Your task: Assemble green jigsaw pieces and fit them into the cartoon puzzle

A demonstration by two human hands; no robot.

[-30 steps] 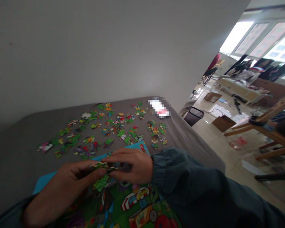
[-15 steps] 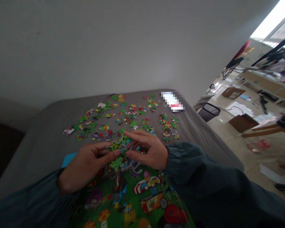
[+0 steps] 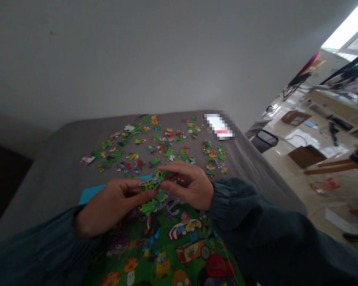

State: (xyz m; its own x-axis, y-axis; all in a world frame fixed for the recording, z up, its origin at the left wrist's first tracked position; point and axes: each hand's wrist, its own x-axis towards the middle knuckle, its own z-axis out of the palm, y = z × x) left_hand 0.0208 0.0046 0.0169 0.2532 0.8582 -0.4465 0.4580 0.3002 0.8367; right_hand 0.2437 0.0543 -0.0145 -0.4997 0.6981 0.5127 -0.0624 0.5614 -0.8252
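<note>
My left hand (image 3: 111, 204) pinches green jigsaw puzzle pieces (image 3: 149, 184) between thumb and fingers. Just to the right, my right hand (image 3: 193, 186) is closed on another green puzzle piece (image 3: 159, 174), its edge right against the left hand's pieces; whether they interlock I cannot tell. Both hands are raised over a green picture sheet (image 3: 155, 254) printed with cartoon plants and figures. More green pieces (image 3: 150, 206) lie on its upper part, below my fingers. A blue edge (image 3: 91, 192) shows beyond the left hand.
Loose puzzle pieces (image 3: 167, 139) are scattered over the grey cloth-covered table (image 3: 62, 159). A phone with a lit, blurred screen (image 3: 219, 127) lies near the far right corner. A wall (image 3: 137, 59) stands behind. On the floor to the right are cardboard boxes (image 3: 307, 156) and a dark bin (image 3: 265, 140).
The held pieces have come closer together, with my right fingers now gripping a piece beside the left hand's. More of the blue edge shows. The view has shifted slightly.
</note>
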